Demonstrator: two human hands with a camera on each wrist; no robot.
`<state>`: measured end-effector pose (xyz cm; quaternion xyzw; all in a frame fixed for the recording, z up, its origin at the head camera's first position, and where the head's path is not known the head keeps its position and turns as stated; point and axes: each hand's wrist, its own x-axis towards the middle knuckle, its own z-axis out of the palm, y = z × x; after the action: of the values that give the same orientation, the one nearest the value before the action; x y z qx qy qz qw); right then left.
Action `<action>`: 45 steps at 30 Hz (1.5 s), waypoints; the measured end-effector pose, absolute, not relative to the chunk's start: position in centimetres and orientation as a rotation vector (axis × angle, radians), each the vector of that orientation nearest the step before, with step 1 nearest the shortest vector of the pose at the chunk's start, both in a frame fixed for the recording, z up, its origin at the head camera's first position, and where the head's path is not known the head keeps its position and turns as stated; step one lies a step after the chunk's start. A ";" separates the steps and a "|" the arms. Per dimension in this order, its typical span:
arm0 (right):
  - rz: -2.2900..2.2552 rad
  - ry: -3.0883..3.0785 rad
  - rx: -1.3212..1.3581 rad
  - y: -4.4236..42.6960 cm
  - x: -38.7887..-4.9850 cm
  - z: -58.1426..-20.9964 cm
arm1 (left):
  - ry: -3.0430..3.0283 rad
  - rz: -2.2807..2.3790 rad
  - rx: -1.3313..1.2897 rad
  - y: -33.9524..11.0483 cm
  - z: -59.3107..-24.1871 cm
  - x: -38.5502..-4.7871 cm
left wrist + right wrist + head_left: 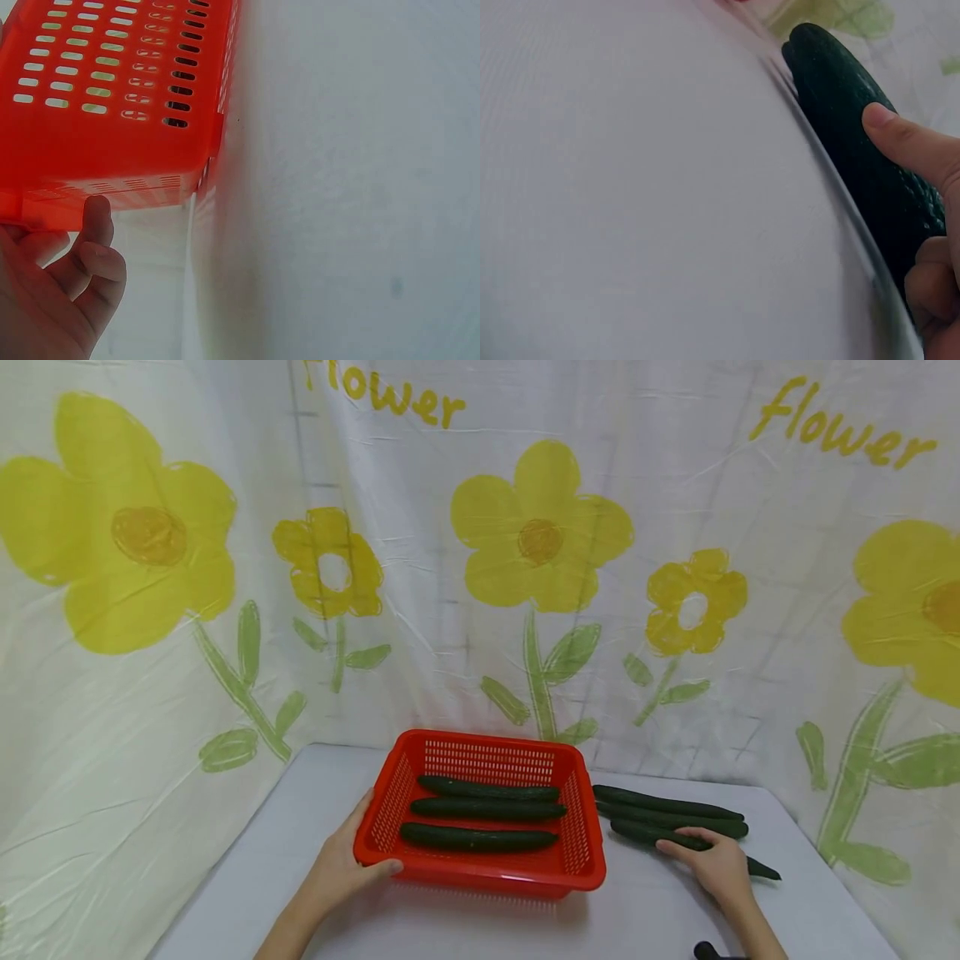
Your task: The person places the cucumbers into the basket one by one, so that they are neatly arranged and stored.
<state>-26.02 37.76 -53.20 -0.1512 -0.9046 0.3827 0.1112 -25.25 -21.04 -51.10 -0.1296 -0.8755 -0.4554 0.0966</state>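
Note:
A red perforated plastic basket (491, 887) stands on the table with three dark green cucumbers (487, 808) lying crosswise in it. My left hand (337, 860) grips the basket's left end, thumb over the near corner of the rim. In the left wrist view, the fingers (101, 262) curl below the rim against the outer wall. Right of the basket, my right hand (720, 864) holds the nearest of three cucumbers (633, 832) around its middle. The right wrist view shows the thumb (900, 135) on this cucumber's (847, 120) side. Two more cucumbers (675, 806) lie just behind it.
A white cloth covers the table (637, 910). Behind it hangs a curtain (420, 652) with yellow flowers, close to the table's back edge. A small black object (705, 950) shows at the bottom edge beside the right forearm.

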 end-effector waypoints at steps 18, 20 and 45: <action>1.100 -2.592 -0.321 36.4 -27.7 -47.9 | -2.571 -1.359 -0.404 -21.1 -51.3 -25.4; 1.117 -2.587 -0.338 36.2 -27.8 -47.4 | -2.572 -1.350 -0.404 -21.1 -51.3 -25.4; 1.527 -2.488 -0.314 29.3 -30.3 -42.0 | -2.572 -1.332 -0.410 -21.1 -51.5 -25.4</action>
<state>-30.26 29.27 -41.96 -0.1064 -0.8429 0.5173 0.1025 -25.42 -21.13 -51.52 -0.1394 -0.8741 -0.4526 0.1080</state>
